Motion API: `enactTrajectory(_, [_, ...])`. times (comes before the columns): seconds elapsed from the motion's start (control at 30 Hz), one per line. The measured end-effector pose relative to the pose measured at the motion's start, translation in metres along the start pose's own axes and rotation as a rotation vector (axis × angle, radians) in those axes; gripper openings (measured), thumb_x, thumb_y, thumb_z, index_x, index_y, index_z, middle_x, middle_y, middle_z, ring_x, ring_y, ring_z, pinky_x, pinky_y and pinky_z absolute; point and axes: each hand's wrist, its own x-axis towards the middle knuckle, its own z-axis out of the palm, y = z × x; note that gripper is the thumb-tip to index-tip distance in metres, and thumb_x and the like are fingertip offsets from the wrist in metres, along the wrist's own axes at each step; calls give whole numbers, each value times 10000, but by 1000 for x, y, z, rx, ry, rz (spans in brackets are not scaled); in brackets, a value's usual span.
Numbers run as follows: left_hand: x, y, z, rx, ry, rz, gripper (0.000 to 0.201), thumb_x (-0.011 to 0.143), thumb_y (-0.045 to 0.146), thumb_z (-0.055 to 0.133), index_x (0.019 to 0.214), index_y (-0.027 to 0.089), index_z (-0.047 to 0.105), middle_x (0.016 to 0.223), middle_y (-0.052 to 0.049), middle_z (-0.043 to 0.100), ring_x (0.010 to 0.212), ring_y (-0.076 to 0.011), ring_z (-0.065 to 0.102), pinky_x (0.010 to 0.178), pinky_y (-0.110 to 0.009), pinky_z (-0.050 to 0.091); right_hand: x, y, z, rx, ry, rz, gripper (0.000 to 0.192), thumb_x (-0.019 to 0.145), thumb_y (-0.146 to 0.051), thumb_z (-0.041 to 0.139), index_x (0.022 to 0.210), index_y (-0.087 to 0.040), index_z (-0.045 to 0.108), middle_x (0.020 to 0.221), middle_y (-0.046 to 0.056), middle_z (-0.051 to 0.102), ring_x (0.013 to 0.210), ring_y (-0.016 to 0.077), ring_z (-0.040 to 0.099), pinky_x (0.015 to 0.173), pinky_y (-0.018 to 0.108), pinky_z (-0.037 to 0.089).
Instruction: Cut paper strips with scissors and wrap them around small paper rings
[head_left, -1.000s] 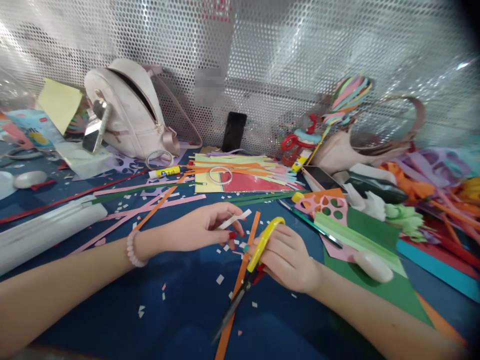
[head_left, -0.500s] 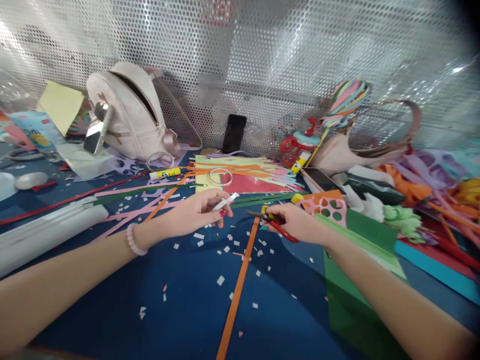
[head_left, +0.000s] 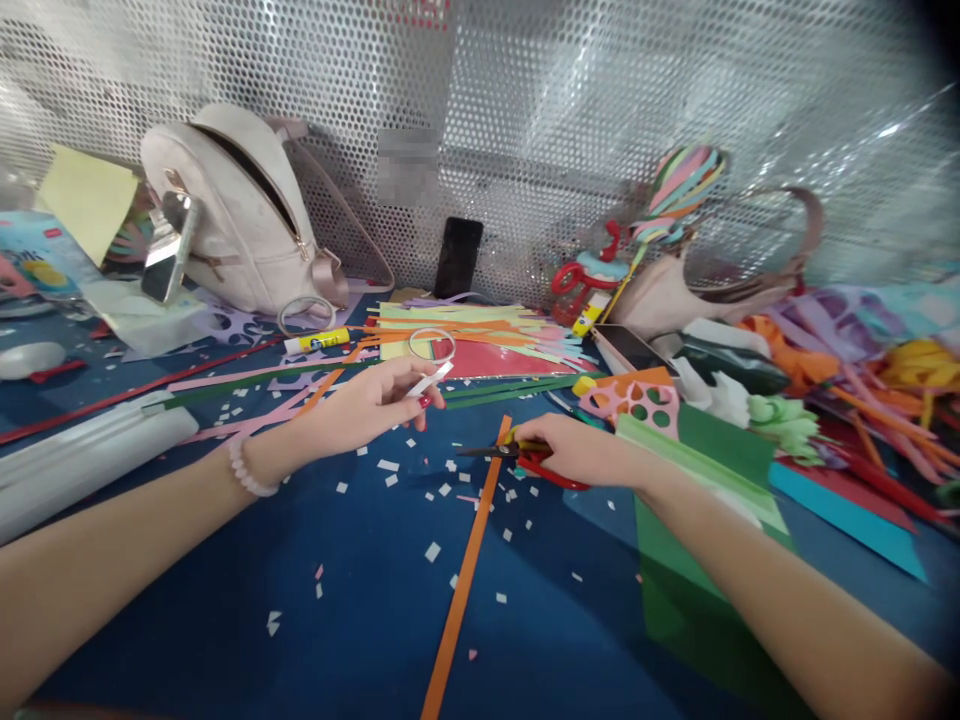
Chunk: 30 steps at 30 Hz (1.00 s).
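Scissors (head_left: 512, 450): red, yellow, black
Short strip (head_left: 433, 379): white
Long strip (head_left: 466, 577): orange
Table (head_left: 360, 630): dark blue
Bracelet (head_left: 245, 471): pale pink
Backdrop (head_left: 525, 140): silver, dotted
Glue stick (head_left: 322, 341): yellow, white

One head-worn camera looks forward and down across the worktop (head_left: 337, 640), from the person's own side; the left hand (head_left: 379, 400) and right hand (head_left: 574, 450) sit near mid-frame, close to the lens; farther off stands the silver sheet (head_left: 525, 120), filling the top; darkness rounds off the upper right corner.

place: papercraft worktable (head_left: 360, 610) | signs: scissors (head_left: 510, 451), glue stick (head_left: 322, 341), paper strips (head_left: 480, 319), scattered clippings (head_left: 433, 551) | backdrop: silvery perforated sheeting (head_left: 525, 110)
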Motion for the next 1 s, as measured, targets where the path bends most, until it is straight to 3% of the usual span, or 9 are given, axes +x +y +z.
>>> enactTrajectory(0.2, [1,3,-1,-19,32,-20,261,807,109,458,1066,141,467,945,-42,588,666,-84,569,650,-244,468,1,2,1,-10,34,9,155,612,-36,411,586,-182,367,569,-44,371,532,93,298,506,250,235])
enactTrajectory(0.53, [1,1,-1,-18,36,-22,285,812,106,433,1092,150,462,942,-47,597,656,-84,574,651,-251,478,-3,4,-8,69,-8,17,119,666,-87,458,604,-181,421,548,-50,368,518,92,304,484,242,252])
enactTrajectory(0.77, [1,-6,-2,19,-2,14,270,822,146,450,1092,152,462,960,-50,598,682,-96,591,679,-266,473,-4,-1,-8,72,41,-41,153,627,-36,424,666,-181,455,636,-34,455,578,104,385,529,238,291])
enactTrajectory(0.9, [0,-7,-2,30,5,13,250,857,202,435,1103,165,458,962,-54,608,666,-93,584,632,-246,456,-3,-4,-8,125,98,-53,48,759,-180,450,711,-181,456,656,-25,462,582,110,397,537,239,325])
enactTrajectory(1.0, [-1,-7,-2,37,20,-5,224,903,288,383,1063,163,478,924,-56,624,578,-74,542,525,-209,407,-3,-5,-9,136,187,-31,149,794,-305,478,717,-187,428,661,-24,455,588,114,400,532,237,343])
